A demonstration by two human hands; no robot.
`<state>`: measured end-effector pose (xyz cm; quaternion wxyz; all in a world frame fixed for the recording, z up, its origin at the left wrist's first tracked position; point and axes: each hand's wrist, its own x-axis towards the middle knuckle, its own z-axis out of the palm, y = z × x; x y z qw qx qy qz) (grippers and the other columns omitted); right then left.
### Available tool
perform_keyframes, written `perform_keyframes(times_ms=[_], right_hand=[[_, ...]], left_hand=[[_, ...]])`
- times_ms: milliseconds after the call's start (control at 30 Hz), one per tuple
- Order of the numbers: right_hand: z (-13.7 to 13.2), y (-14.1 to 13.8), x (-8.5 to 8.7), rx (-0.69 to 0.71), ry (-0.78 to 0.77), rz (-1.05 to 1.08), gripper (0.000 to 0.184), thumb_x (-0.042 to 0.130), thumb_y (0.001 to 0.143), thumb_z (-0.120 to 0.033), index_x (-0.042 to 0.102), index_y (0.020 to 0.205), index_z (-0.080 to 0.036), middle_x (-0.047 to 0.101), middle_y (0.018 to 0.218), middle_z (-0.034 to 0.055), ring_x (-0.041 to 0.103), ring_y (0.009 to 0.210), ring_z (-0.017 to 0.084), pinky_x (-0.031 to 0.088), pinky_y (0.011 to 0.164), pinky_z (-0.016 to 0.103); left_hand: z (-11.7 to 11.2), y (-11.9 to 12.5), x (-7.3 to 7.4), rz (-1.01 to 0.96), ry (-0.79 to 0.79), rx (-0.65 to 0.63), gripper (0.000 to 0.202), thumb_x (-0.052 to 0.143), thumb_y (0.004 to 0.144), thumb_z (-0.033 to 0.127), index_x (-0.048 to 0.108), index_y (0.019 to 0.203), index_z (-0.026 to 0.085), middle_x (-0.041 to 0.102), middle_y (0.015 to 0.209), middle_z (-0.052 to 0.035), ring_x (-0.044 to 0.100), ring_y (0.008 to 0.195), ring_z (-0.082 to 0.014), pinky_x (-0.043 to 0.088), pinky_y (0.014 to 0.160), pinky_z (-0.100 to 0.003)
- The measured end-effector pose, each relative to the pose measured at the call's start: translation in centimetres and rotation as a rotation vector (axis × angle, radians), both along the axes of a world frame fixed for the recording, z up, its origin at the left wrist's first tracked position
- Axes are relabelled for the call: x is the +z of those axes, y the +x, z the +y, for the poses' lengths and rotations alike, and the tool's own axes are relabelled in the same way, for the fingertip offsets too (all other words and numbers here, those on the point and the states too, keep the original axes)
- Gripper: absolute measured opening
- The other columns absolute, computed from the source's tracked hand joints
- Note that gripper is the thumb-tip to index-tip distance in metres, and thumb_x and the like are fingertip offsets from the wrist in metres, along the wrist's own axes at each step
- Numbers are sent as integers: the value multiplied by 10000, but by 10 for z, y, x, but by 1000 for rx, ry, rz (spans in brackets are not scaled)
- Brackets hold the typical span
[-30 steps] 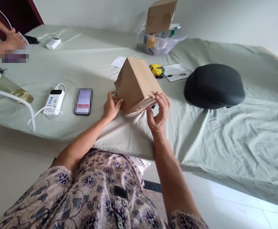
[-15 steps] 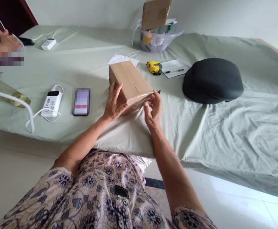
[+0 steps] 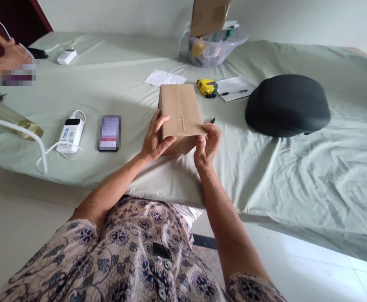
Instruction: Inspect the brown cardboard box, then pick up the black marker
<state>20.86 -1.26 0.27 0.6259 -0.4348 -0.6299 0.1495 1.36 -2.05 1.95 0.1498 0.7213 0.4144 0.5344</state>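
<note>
A plain brown cardboard box (image 3: 180,110), flat-sided and rectangular with a seam of tape run down its top face, is held near the middle of the frame, over a pale green bedsheet (image 3: 114,84) that is creased and rumpled toward the right. The box's long axis is pointed away from the person, toward the upper edge of the frame, with the near short end turned to the body. That near end is grasped from both sides: the left hand (image 3: 155,140) is wrapped on the near left corner, thumb laid on top, and the right hand (image 3: 207,144) is pinched on the near right corner. Whether the box rests on the sheet cannot be told. A smooth, rounded black case (image 3: 287,105) is seen at the right, well apart. A white power bank (image 3: 70,133) with a looped cable and a phone (image 3: 109,132) are lain at the left. A yellow tape measure (image 3: 206,87) is placed just beyond the box's far end.
</note>
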Motion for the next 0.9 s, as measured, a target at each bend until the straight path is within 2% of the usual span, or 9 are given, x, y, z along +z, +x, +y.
perform_keyframes(times_ms=[233,467,633,800,900], right_hand=[[4,7,1,123,-92,9,772,458,851,-863,601,1316,-264,659,1218,121,656,1114,298,602,864,475],[9,10,-1,243,-211,-136,758,576,834,-821,640,1325,-247,705,1155,109,689,907,233,608,735,381],[13,12,-6,271,-266,-236,795,612,823,-812,626,1383,-247,709,1196,121,702,903,234,622,749,378],[10,16,-6,245,-280,-242,815,530,885,-802,556,1472,-237,753,1041,101,717,875,256,635,838,455],[9,19,-5,179,-223,-191,785,458,931,-782,543,1481,-228,732,1172,126,721,1013,287,622,909,488]], left_hand=[[-1,-2,-2,-39,-15,-8,750,413,916,812,384,1455,291,356,1618,-151,359,1519,-340,306,1248,-508],[2,-12,2,-187,-121,47,841,330,875,888,328,1491,316,415,1567,-120,402,1487,-327,349,1226,-479],[8,-23,6,-369,-122,130,814,313,889,879,369,1460,301,488,1494,-112,444,1447,-309,357,1227,-450],[16,-22,-4,-529,-81,66,671,403,927,807,479,1381,318,526,1457,-90,538,1366,-277,444,1158,-413],[18,-18,-13,-544,-184,22,669,411,942,789,467,1413,318,588,1402,-92,604,1296,-265,505,1096,-416]])
